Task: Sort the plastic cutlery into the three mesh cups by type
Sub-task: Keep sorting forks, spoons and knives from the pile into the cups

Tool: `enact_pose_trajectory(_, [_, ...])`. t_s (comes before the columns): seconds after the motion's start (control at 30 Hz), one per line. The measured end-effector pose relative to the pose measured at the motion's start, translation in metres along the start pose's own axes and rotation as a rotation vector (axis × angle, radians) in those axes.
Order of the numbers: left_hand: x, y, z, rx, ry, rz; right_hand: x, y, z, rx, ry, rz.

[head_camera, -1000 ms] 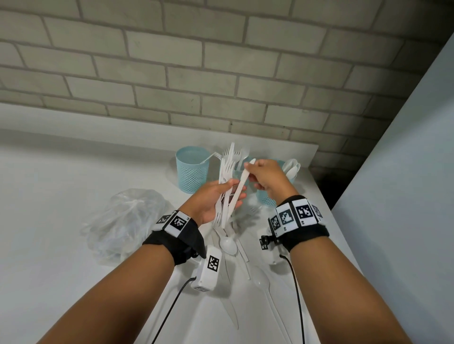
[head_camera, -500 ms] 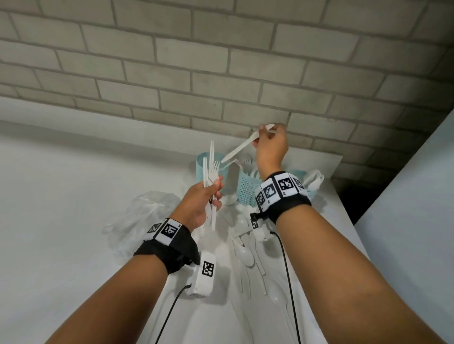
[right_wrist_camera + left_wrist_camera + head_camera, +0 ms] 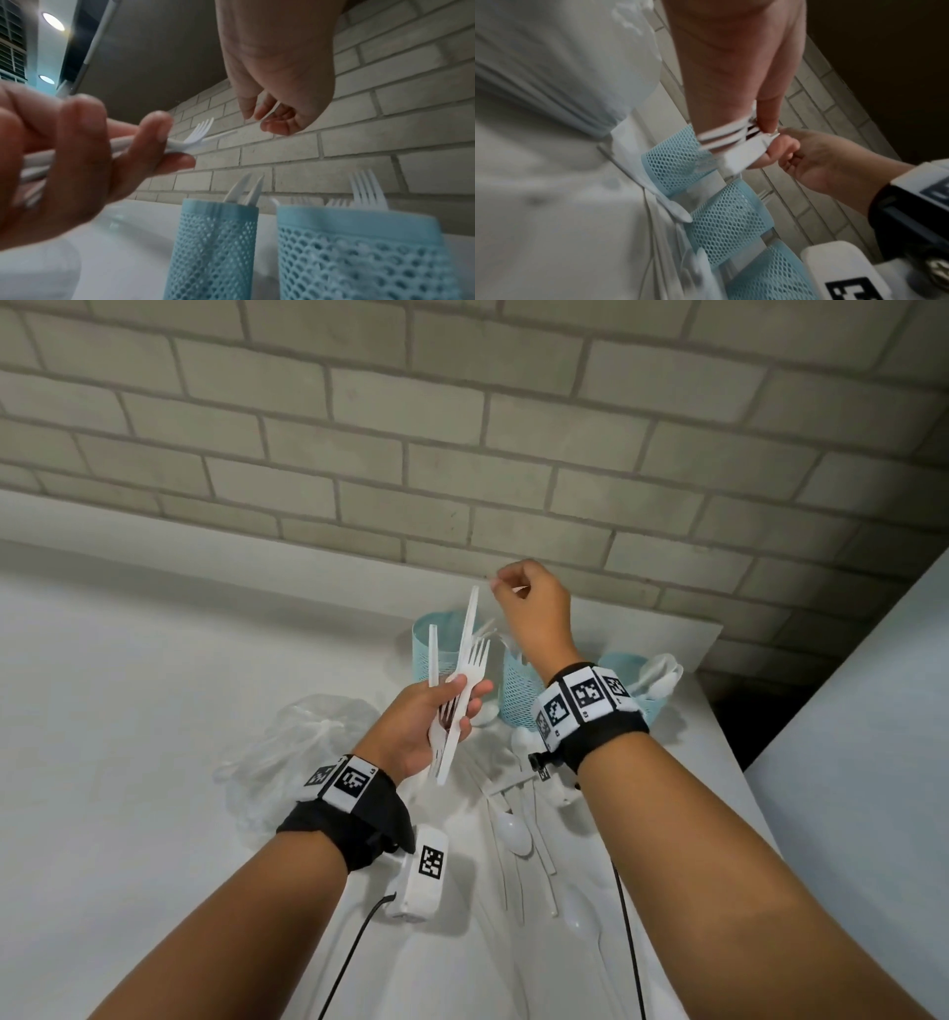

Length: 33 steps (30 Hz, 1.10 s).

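My left hand grips a bundle of white plastic cutlery upright, with forks and longer handles among it. My right hand hangs above the cups with loosely curled fingers, close to the top of the tallest piece; I see nothing in it. Three light blue mesh cups stand by the wall. The left cup holds two knives, the middle cup holds forks, and the right cup holds spoons.
Loose white spoons and other cutlery lie on the white table between my forearms. A crumpled clear plastic bag sits to the left. A brick wall stands right behind the cups, and a grey panel borders the right side.
A second ago my right hand pulled a knife from the bundle and lifted it over the cups. That knife is gone from it now. My left hand has kept its bundle.
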<state>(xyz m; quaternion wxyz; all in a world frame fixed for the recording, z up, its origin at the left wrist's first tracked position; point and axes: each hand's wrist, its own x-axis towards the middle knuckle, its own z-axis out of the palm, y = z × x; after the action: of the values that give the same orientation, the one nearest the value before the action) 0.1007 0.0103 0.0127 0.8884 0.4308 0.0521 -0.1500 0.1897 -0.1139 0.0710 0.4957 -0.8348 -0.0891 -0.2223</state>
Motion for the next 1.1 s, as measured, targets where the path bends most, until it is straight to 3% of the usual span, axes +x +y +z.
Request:
enact_pose_trajectory(0.23, [-0.002, -0.008, 0.009, 0.158, -0.018, 0.007, -0.016, -0.011, -0.035, -0.192, -0.407, -0.053])
enact_pose_trajectory(0.5, [-0.002, -0.012, 0.017, 0.21, 0.033, 0.027, -0.032, 0.0, -0.053, 0.062, -0.553, 0.184])
enact_pose_trajectory(0.57, [-0.001, -0.014, 0.018, 0.216, 0.033, 0.03, -0.037, 0.003, -0.053, 0.076, -0.524, 0.184])
enact_pose_trajectory(0.73, [0.0, -0.016, 0.022, 0.194, 0.04, 0.036, -0.053, 0.014, -0.04, 0.125, -0.201, 0.193])
enact_pose_trajectory(0.97, [-0.001, -0.016, 0.023, 0.14, 0.022, -0.007, -0.063, 0.024, -0.041, 0.077, -0.291, 0.232])
enact_pose_trajectory(1.03, [-0.003, -0.015, 0.023, 0.102, -0.012, -0.063, -0.057, 0.022, -0.044, 0.146, -0.169, 0.311])
enact_pose_trajectory(1.1, [-0.004, -0.013, 0.022, 0.077, -0.042, -0.105, -0.05, 0.016, -0.051, 0.382, -0.009, 0.431])
